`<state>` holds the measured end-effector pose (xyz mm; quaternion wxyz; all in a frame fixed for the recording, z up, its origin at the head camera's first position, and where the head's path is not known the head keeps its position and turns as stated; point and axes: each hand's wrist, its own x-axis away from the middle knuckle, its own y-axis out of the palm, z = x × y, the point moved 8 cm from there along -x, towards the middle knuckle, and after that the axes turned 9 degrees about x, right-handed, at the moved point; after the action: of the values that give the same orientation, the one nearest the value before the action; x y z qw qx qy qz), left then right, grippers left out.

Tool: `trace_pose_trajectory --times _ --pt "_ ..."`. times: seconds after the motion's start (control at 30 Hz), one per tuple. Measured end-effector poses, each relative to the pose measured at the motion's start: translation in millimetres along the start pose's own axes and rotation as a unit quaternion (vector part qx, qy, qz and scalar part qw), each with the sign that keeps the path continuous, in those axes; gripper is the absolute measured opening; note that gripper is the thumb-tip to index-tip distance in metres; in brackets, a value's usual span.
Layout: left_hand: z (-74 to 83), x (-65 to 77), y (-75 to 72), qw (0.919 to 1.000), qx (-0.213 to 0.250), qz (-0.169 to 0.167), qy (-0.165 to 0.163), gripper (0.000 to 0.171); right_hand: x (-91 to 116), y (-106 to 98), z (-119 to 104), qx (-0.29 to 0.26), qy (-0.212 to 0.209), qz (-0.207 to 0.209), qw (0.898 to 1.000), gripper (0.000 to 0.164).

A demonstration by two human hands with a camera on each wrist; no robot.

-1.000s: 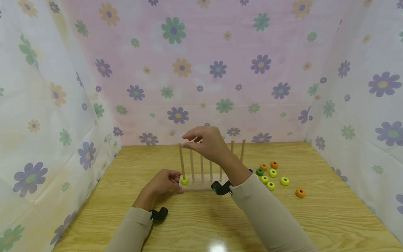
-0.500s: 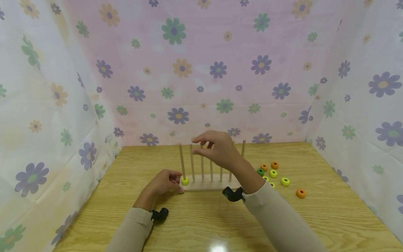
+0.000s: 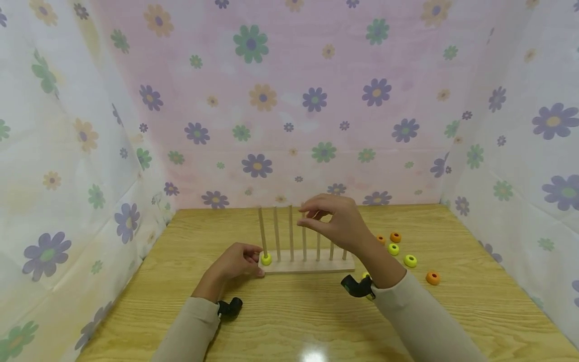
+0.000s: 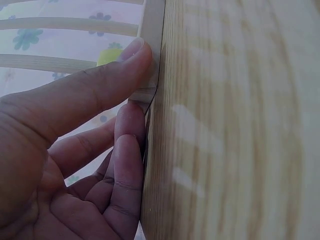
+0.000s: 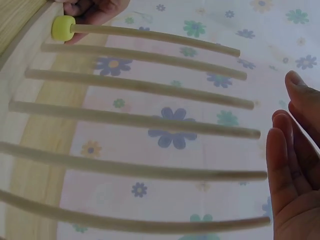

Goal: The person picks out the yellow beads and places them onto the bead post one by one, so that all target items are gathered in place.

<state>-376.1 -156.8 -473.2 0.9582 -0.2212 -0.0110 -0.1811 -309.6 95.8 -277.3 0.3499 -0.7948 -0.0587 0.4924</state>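
Observation:
A pale wooden peg rack (image 3: 307,267) stands on the table, its row of several upright pegs rising from a long base. One yellow bead (image 3: 266,259) sits at the foot of the leftmost peg, seen also in the right wrist view as a yellow ring (image 5: 62,28). My left hand (image 3: 235,261) holds the left end of the base; in the left wrist view the thumb (image 4: 120,70) lies on its front corner and fingers meet its end. Level with the peg tops, my right hand (image 3: 339,221) has loosely bent fingers with nothing between them, overlapping the middle pegs.
Right of the rack, loose beads lie on the wooden table (image 3: 289,311): a yellow bead (image 3: 410,260), an orange bead (image 3: 432,277) and several others. My right forearm partly covers some. A flowered cloth (image 3: 289,100) encloses the back and sides.
My right hand has moved right and slightly down, from the leftmost peg's top to over the middle pegs. The left hand and the rack have stayed in place.

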Motion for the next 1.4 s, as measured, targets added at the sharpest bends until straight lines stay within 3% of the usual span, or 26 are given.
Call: trace_pose_trajectory --times 0.23,0.7,1.13,1.4 --pt "-2.4 -2.2 -1.6 1.0000 0.003 0.000 0.003 0.071 19 -8 16 -0.001 0.016 -0.010 1.000 0.026" --pt "-2.1 0.4 -4.3 1.0000 0.003 0.002 -0.001 0.071 46 -14 39 0.016 0.006 -0.027 0.999 0.025" --pt "4.4 4.9 -0.1 0.9998 0.018 -0.008 -0.004 0.069 88 -26 73 0.000 0.085 -0.046 0.995 0.022" --pt "2.8 3.9 -1.1 0.9997 0.022 -0.007 -0.003 0.069 104 -28 91 0.020 0.122 -0.067 0.990 0.022"
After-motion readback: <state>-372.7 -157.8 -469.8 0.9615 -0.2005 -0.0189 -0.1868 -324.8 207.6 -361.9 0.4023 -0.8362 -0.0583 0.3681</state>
